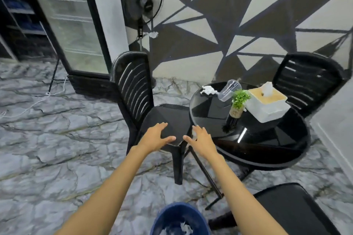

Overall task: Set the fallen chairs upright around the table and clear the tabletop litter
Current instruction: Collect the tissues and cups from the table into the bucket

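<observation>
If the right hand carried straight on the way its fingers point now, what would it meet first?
Probably the rim of the round black table. The right hand, open and empty, points up-frame along that edge, beside the black chair. Depth is unclear, so it may pass just above the rim.

Small café or shop seating corner: glass-door display fridge (72, 25), round table (267, 150), plastic chairs (137, 89), tissue box (267, 101).

At frame centre the upright black chair (150, 105) presses against the round table (267, 150), leaving no gap between them, while open marble floor (57, 139) fills the left and a blue bin (179, 219) blocks the bottom centre.
</observation>
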### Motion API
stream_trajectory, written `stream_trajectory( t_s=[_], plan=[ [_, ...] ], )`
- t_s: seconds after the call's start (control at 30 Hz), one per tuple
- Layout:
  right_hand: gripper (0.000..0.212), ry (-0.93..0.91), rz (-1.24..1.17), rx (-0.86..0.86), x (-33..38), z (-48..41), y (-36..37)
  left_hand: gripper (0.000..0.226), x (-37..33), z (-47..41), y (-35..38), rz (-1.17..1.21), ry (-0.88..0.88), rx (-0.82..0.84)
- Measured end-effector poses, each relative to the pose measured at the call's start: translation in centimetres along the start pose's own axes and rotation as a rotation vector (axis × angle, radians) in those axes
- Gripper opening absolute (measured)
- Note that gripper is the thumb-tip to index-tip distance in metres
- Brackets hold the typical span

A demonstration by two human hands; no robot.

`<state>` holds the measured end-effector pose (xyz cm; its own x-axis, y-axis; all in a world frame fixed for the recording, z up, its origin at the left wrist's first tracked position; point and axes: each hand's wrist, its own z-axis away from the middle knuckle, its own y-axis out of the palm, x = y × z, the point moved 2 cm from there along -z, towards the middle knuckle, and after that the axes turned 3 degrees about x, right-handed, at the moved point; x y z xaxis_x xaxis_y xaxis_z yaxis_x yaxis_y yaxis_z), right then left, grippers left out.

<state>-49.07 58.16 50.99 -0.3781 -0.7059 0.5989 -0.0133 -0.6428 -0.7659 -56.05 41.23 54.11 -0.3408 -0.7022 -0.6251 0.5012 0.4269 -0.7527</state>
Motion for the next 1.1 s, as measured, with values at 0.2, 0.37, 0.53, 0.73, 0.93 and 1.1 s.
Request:
stream_trajectory(
  t_s=[0.2,0.37,0.53,0.73,0.93,1.1],
  plan=[
    [0.074,0.169,-0.036,-0.05,3.5,-1.3,-0.4,0.076,1.9,-3.7,-5.0,-0.145,0.144,0.214],
    [0.074,0.26,-0.059,-0.134,4.2,-3.0,-1.7,0.07,1.1,-8.2,-6.4,-0.166,0.26,0.302],
    [0.073,0.348,-0.092,-0.236,1.7,-6.7,-3.3,0.07,-0.8,-13.9,-6.2,-0.165,0.35,0.355],
    [0.075,0.405,-0.141,-0.303,-0.9,-14.4,-5.6,0.077,-3.0,-22.7,-6.4,-0.191,0.429,0.436],
    [0.073,0.438,-0.217,-0.401,-3.6,-22.9,-8.8,0.067,-5.9,-32.9,-5.3,-0.25,0.429,0.491],
    [0.071,0.488,-0.21,-0.481,-5.8,-27.5,-11.2,0.06,-8.2,-39.5,-2.7,-0.26,0.498,0.494]
  ],
)
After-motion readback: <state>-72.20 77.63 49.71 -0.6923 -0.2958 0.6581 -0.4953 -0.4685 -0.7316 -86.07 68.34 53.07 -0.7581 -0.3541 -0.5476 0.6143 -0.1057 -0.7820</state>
